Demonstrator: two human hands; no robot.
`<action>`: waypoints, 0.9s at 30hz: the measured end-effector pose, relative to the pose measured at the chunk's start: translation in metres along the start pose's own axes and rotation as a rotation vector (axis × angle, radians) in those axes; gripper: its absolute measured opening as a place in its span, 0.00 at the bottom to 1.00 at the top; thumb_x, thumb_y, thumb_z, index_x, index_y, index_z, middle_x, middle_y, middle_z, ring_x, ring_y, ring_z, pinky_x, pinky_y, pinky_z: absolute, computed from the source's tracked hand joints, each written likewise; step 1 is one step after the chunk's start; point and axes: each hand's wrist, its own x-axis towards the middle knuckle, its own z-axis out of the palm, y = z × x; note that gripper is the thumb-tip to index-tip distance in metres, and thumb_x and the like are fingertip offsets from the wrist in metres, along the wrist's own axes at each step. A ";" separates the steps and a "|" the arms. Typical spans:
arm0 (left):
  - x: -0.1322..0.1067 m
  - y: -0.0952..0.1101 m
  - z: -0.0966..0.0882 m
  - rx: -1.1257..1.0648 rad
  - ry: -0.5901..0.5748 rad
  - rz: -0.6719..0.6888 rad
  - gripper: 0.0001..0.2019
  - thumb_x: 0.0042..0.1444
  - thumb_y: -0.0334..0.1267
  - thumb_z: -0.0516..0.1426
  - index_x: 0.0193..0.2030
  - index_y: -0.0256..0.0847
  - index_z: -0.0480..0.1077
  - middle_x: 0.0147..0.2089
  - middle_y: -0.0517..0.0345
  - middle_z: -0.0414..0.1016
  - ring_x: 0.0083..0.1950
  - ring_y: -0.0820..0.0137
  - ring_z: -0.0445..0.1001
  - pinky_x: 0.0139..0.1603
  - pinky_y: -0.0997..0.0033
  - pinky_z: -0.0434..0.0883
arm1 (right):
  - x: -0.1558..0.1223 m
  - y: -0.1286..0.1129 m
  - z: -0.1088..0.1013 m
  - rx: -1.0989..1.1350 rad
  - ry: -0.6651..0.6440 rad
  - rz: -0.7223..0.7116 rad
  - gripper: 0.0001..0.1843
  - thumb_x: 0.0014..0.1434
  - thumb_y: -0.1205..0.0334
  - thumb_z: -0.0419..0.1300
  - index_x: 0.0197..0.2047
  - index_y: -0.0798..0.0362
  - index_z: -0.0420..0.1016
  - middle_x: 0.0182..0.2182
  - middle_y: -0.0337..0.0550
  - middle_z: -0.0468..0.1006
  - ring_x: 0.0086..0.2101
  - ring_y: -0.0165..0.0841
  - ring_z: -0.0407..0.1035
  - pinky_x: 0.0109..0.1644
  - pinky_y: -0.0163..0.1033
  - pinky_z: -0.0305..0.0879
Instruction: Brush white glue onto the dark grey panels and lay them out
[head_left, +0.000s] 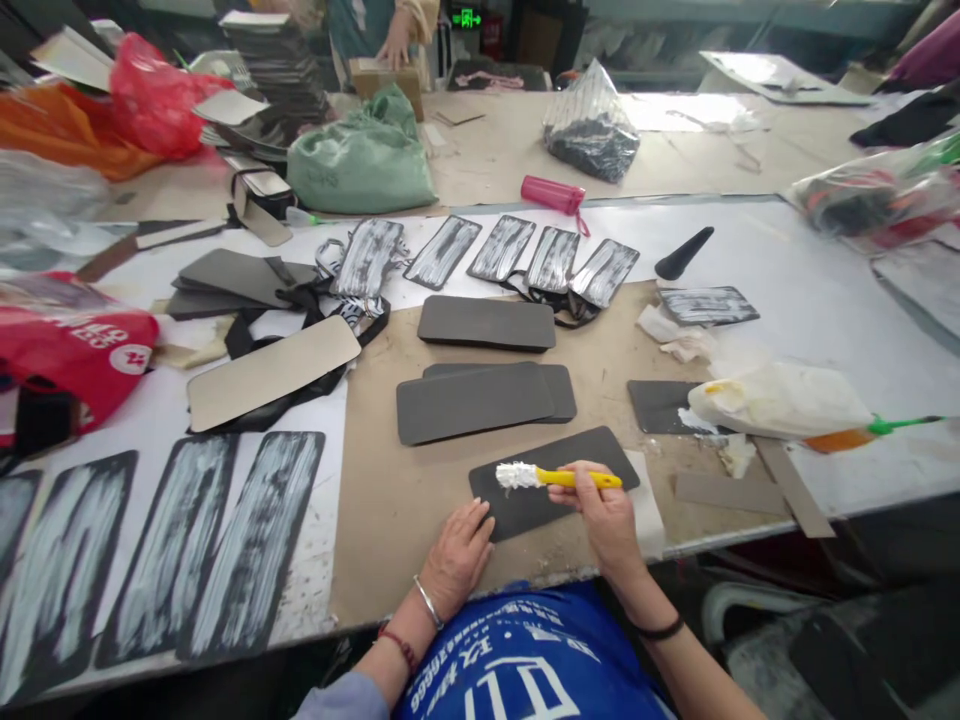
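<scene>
In my right hand (604,515) is a yellow-handled brush (559,478), its bristles thick with white paste. The brush head hovers over or touches a dark grey rounded panel (517,515); I cannot tell which. My left hand (457,550) lies with fingers stretched out at the panel's left edge. Beyond it rest two overlapping grey panels (472,405) and a stack of similar panels (486,322). To the right, a white paste-smeared bottle (780,398) lies on its side, its mouth end over another dark panel (660,405).
Long panels streaked white (251,540) lie at the left, with shorter coated pieces (502,248) in a row at the back. A beige panel (274,372) lies on black straps. A pink bottle (553,193) and a green bag (361,155) stand farther off. Across the table is another person's hand (397,40).
</scene>
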 end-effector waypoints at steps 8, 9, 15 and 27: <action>-0.004 -0.011 0.004 -0.097 0.021 0.019 0.14 0.57 0.32 0.51 0.49 0.36 0.69 0.50 0.44 0.73 0.54 0.62 0.69 0.52 0.57 0.72 | -0.004 0.027 0.035 -0.048 -0.074 -0.008 0.22 0.54 0.43 0.60 0.37 0.56 0.69 0.30 0.41 0.74 0.27 0.35 0.74 0.31 0.41 0.78; -0.004 -0.012 0.003 -0.104 0.021 0.022 0.14 0.57 0.33 0.51 0.49 0.37 0.69 0.50 0.44 0.73 0.55 0.63 0.69 0.52 0.57 0.72 | -0.003 0.028 0.035 -0.061 -0.065 -0.016 0.22 0.54 0.43 0.60 0.37 0.56 0.69 0.30 0.41 0.74 0.27 0.35 0.74 0.31 0.41 0.78; -0.003 -0.015 0.004 -0.109 0.044 0.031 0.13 0.57 0.36 0.52 0.48 0.38 0.70 0.49 0.45 0.74 0.53 0.62 0.71 0.51 0.58 0.72 | 0.011 0.019 0.001 -0.145 0.080 -0.075 0.22 0.53 0.43 0.61 0.36 0.56 0.70 0.31 0.42 0.74 0.27 0.36 0.75 0.32 0.41 0.78; 0.002 -0.015 0.001 -0.052 0.084 0.087 0.13 0.56 0.33 0.54 0.48 0.38 0.70 0.49 0.47 0.74 0.52 0.63 0.71 0.50 0.62 0.72 | 0.075 0.004 -0.104 -0.239 0.410 -0.151 0.29 0.46 0.37 0.61 0.34 0.56 0.68 0.24 0.42 0.75 0.24 0.38 0.74 0.31 0.44 0.76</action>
